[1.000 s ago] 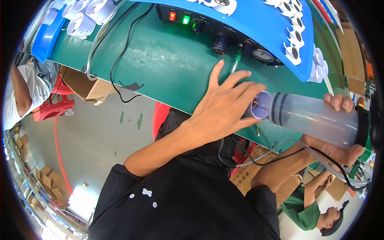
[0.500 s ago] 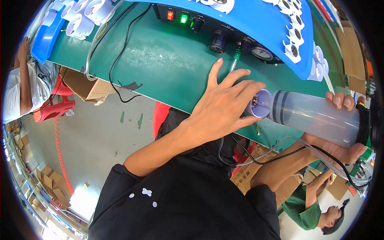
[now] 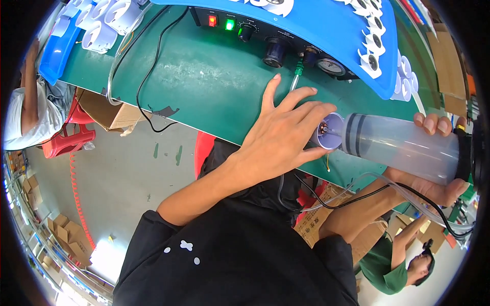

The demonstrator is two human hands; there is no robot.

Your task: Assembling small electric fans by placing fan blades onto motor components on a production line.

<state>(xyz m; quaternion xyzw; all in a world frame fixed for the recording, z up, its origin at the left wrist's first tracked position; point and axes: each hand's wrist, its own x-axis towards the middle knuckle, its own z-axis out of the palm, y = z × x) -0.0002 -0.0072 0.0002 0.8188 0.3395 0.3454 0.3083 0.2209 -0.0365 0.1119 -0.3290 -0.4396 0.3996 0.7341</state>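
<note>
My left hand (image 3: pixel 280 132) is closed around a small lilac plastic cup-shaped housing (image 3: pixel 334 137), its open end turned to the right. Inside the housing shows a small metal part, and a thin wire hangs below it. My right hand (image 3: pixel 431 191) grips a large translucent syringe barrel (image 3: pixel 403 148) near its black collar, fingers above and thumb below. Two dark bands ring the barrel's left end, which is close against the housing's mouth. Whether the tip touches inside is hidden.
A black dispenser control box (image 3: pixel 258 33) with lit switches and a gauge stands on the green table (image 3: pixel 204 76). On top lies a blue tray (image 3: pixel 332 30) of white bladed parts. Lilac housings (image 3: pixel 99 35) sit far left. Tubing (image 3: pixel 375 176) and cable cross my right forearm. Other people work nearby.
My hands keep the same hold on the housing and syringe. The view has shifted slightly. The person in green at lower right has moved their head a little.
</note>
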